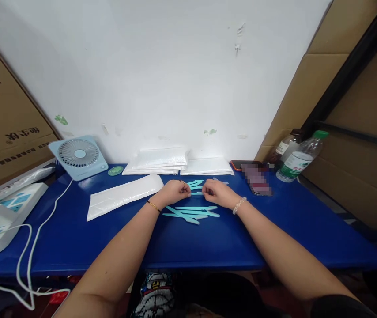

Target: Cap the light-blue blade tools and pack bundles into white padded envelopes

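Observation:
Between my two hands a slim turquoise stick (196,193), which looks like an eyebrow razor, lies level just above or on the blue table. My left hand (174,192) pinches its left end with closed fingertips. At its right end the fingers of my right hand (220,193) are pinched as well. Just behind are more turquoise sticks (195,183), partly covered by my hands. Nearer to me lies a loose, crossing pile of the same sticks (191,213), with paler, wider ends pointing right.
A white padded mailer (122,196) lies left of my hands. More padded mailers (158,160) are stacked against the wall. A small blue fan (80,155) and a white power strip (13,212) with cables stand left. Phones (258,179) and bottles (299,161) are at right.

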The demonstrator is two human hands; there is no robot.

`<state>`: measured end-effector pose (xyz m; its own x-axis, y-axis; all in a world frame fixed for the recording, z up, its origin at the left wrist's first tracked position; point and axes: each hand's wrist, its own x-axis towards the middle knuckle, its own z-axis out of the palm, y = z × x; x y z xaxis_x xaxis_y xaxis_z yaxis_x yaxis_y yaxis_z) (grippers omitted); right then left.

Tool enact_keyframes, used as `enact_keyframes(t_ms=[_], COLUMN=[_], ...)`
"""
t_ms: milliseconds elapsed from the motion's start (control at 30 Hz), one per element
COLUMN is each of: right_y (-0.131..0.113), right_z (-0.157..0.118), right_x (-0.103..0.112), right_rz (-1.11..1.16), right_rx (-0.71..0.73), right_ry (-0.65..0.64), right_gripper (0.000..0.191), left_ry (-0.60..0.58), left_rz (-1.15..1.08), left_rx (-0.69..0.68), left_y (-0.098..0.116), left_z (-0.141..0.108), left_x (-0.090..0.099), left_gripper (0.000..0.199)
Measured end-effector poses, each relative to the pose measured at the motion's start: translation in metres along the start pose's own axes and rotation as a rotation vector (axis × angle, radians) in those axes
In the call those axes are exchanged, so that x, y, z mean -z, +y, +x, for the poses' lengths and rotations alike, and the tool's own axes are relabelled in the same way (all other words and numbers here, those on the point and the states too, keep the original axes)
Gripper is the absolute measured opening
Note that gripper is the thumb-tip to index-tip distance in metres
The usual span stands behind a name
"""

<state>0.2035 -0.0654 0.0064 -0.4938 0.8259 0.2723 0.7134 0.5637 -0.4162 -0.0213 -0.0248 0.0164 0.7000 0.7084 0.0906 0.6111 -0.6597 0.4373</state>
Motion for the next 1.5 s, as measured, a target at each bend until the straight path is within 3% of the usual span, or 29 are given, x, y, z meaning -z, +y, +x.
enact_keyframes(t_ms=[233, 433, 633, 767, 833, 1000, 1067, 1267, 1500], right_y=[0.023, 0.014, 0.031, 0.041, 0.035, 0.008, 0.001, -0.005, -0.002], right_z=[-0.008, -0.004, -0.006, -0.015, -0.017, -0.018, -0.016, -0.012, -0.011], right_x=[0.020, 0.008, 0.019, 0.032, 0.034, 0.030, 0.026, 0.018, 0.017], right_rz=[0.098, 0.216, 0.118, -0.029, -0.006, 0.154, 0.117, 0.017, 0.069], right_rx=[-0.118, -0.142, -0.201, -0.234, -0.174, -0.013, 0.001, -0.013, -0.123], right_ry=[0.127, 0.076, 0.128, 0.173, 0.137, -0.203, -0.263, -0.255, -0.236], right_gripper=[0.008, 0.026, 0.022, 0.018, 0.017, 0.020, 0.016, 0.010, 0.002], left_ry=[0.148, 0.145, 0.227, 0.201, 0.190, 0.215, 0.212, 0.203, -0.043], left_rz=[0.123, 0.079, 0.100, 0.101, 0.093, 0.099, 0.095, 0.038, 0.036], left_rx=[0.035, -0.009, 0.089, 0.147, 0.144, 0.133, 0.128, 0.039, -0.130], left_y=[-0.004, -0.001, -0.009, -0.017, -0.018, -0.016, -0.015, -0.002, 0.011], left_z=[0.005, 0.008, 0.009, 0.009, 0.009, 0.007, 0.006, 0.003, 0.002], left_x=[0.004, -0.001, -0.001, -0.004, -0.005, -0.005, -0.004, -0.002, -0.005], left_gripper=[0.020, 0.021, 0.020, 0.021, 0.021, 0.022, 0.022, 0.024, 0.027])
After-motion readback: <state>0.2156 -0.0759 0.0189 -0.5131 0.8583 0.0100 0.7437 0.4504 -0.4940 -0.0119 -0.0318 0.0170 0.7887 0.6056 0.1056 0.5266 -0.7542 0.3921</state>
